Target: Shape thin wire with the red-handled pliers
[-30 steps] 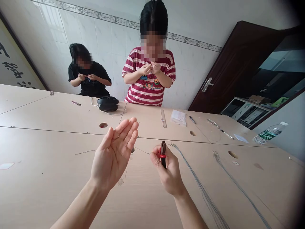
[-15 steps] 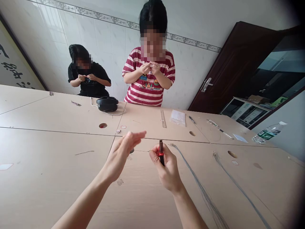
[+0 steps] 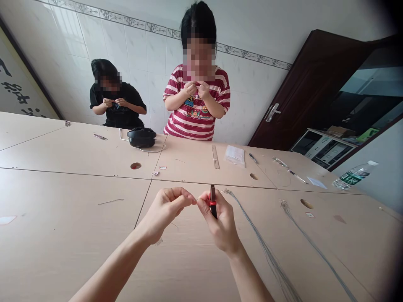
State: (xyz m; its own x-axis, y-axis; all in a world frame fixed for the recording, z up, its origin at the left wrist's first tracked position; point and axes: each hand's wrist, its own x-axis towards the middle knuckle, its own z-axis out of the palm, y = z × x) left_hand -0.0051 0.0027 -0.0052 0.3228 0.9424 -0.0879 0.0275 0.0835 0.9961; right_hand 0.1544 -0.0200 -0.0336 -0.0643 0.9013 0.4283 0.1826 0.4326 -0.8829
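Note:
My right hand (image 3: 222, 218) is wrapped round a pair of pliers (image 3: 213, 203) with red and black handles, jaws pointing up. Its thumb and forefinger also pinch a very thin wire (image 3: 197, 200), of which only a little shows. My left hand (image 3: 168, 209) is closed in a pinch on that wire, its fingertips nearly touching those of the right. A faint thin strand (image 3: 175, 225) hangs or lies below the left hand; I cannot tell whether it belongs to the same wire.
Right of my hands lie two bundles of thin grey cords (image 3: 248, 224) (image 3: 310, 245). Farther back are a ruler (image 3: 215, 157), a plastic bag (image 3: 234, 156), a pen (image 3: 253, 158), a black device (image 3: 141, 137) and a water bottle (image 3: 355, 175). Two people (image 3: 197, 100) (image 3: 118, 102) work across the table (image 3: 78, 209).
My left hand has gone from stretched, blurred fingers to a pinch, coming down and right to meet the right fingertips. My right hand and the pliers have hardly moved.

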